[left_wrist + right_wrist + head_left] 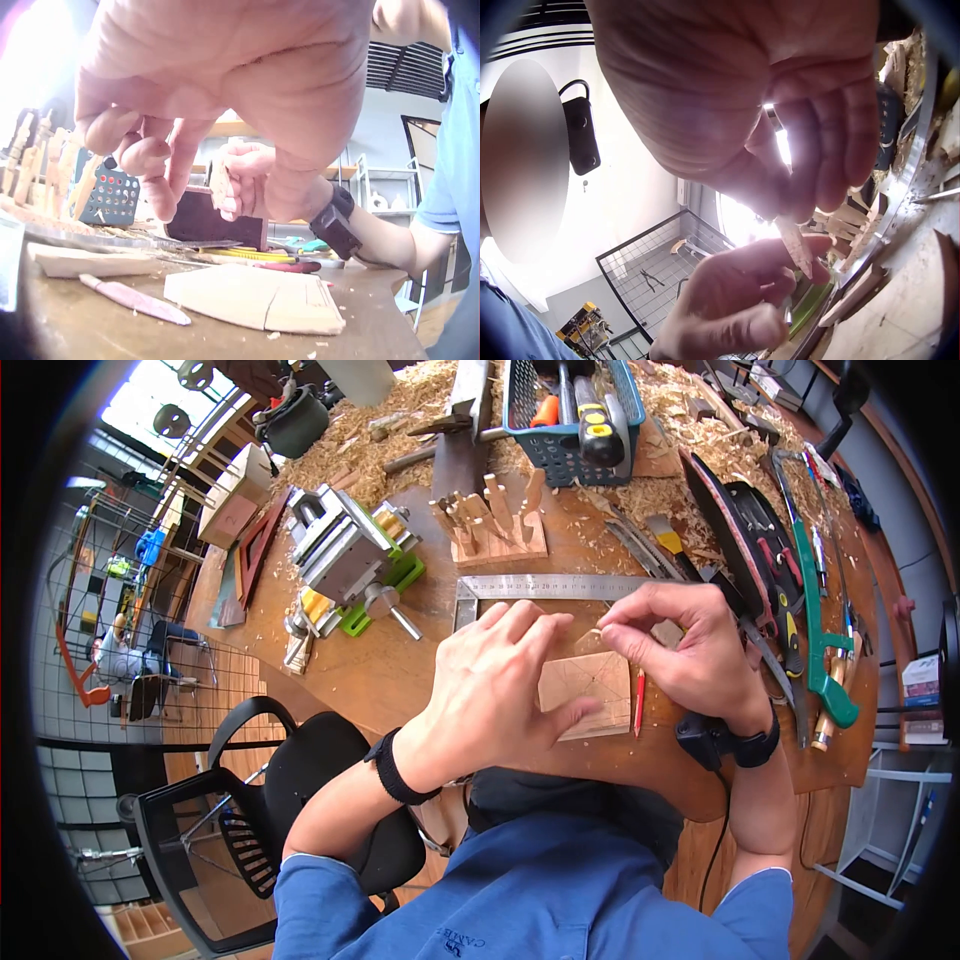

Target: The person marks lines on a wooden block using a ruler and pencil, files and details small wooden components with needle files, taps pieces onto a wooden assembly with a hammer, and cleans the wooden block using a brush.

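My right hand pinches a small flat wooden piece between thumb and fingertips, held above the bench. Its pale tapered end shows in the right wrist view, and the left wrist view shows the piece from the other side. Facing it, my left hand is held up with its thumb stretched out and fingers loosely bent, gripping nothing. Below both hands lies a flat wooden board marked with pencil lines. Beside the board is a red pencil. A slim carved piece lies near the board in the left wrist view.
A steel square lies behind the hands. Beyond it stands a wooden block with several upright carved pieces. A metal vise sits to the left, a blue tool basket at the back. A green-handled saw lies right.
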A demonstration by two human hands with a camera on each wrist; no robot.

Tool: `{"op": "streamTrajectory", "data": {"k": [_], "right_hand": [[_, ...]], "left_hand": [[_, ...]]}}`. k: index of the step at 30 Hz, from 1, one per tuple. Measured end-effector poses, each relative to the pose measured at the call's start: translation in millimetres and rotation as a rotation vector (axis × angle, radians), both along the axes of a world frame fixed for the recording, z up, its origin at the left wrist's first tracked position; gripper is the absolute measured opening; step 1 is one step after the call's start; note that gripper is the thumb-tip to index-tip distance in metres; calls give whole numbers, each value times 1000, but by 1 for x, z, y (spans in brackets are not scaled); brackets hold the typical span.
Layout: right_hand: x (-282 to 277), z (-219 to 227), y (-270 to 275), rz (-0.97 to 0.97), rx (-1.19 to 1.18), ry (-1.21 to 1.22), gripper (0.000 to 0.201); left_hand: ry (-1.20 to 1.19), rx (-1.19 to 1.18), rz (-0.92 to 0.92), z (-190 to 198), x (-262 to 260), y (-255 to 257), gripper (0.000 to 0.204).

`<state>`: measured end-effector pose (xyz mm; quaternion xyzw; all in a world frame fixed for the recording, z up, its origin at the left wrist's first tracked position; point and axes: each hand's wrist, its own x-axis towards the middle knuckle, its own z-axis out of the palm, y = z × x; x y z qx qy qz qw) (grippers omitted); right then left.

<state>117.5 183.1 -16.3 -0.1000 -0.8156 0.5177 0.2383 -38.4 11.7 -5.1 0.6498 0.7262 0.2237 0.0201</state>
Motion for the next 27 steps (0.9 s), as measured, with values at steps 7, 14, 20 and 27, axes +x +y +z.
{"op": "streamTrajectory", "data": {"k": [7,14,20,27], "right_hand": [[-6,-1,-10,60,49,35,9],[3,6,-11,-32,210,-98,10],[42,9,0,-175,701,-579,19],[55,5,-12,-125,711,-635,26]], "left_hand": [[-127,128,-144,-5,-32,11,21],[-198,22,-26,-4,-40,-6,10],[-90,-124,79,-13,-62,-16,16],[-1,-216,95,-19,-71,0,18]]}}
